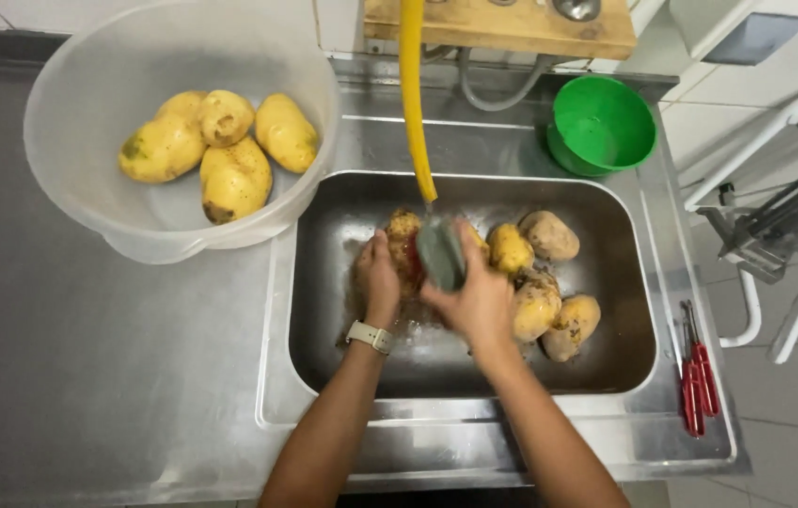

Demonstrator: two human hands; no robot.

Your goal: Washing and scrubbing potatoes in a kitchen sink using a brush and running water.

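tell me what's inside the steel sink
The sink holds dirty potatoes at its right, a yellow hose hanging in, and both hands: left hand on a potato, right hand gripping a grey scrubber. The drain is covered.

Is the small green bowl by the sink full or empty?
Empty. The green plastic bowl stands upright on the steel counter, and its bare inside shows, with nothing in it.

Clear bowl (70, 202) of washed potatoes (220, 141), green bowl (606, 127), red-handled peelers (698, 381)
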